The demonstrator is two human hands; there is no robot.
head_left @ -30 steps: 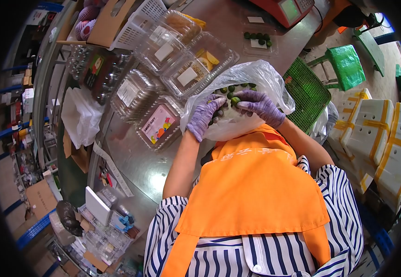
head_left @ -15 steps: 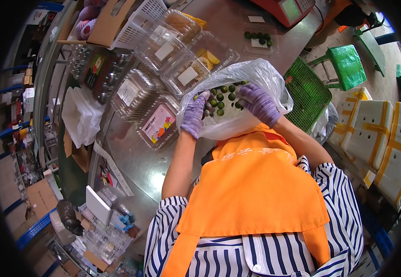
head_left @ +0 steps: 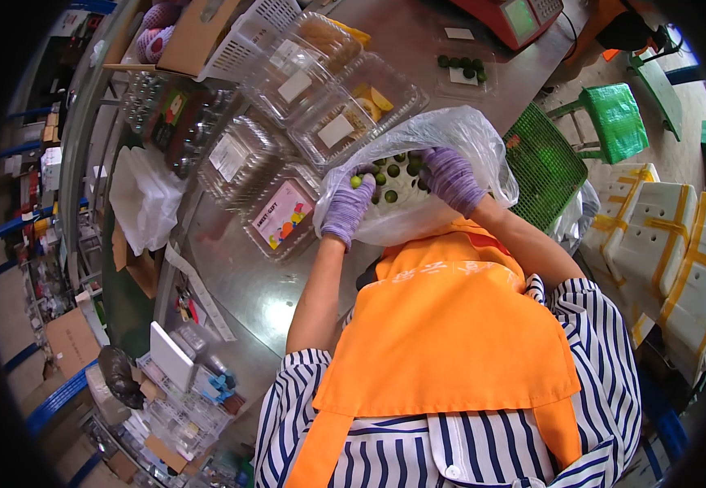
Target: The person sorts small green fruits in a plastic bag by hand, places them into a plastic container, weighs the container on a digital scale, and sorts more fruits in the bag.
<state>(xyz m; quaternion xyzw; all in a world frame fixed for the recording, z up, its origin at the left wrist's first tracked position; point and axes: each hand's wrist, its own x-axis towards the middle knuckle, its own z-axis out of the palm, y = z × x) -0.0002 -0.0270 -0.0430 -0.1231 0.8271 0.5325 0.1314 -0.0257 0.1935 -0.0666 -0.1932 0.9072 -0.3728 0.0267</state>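
Note:
A clear plastic bag [head_left: 479,146] lies with its mouth wide, and several small round green citrus fruits [head_left: 391,196] are spread inside it. My left hand [head_left: 348,210], in a purple knitted glove, is at the bag's left side. A lighter green citrus fruit [head_left: 356,181] sits between its thumb and fingers. Opposite, my right hand [head_left: 455,182], gloved alike, reaches in over the right rim with fingers curled down beside darker fruits. Its fingertips are partly hidden, and what they hold cannot be made out.
Clear clamshell boxes [head_left: 243,159] stand left of the bag, one with a pink label [head_left: 282,213]. A small tray of green fruits [head_left: 465,71] and a red scale [head_left: 511,18] are at the back. A green mesh basket [head_left: 544,167] and foam boxes [head_left: 653,236] are right.
My left hand has taken a lighter green fruit between thumb and fingers. My right hand has shifted slightly left and its fingers have curled in more. Fruits in the bag have shifted.

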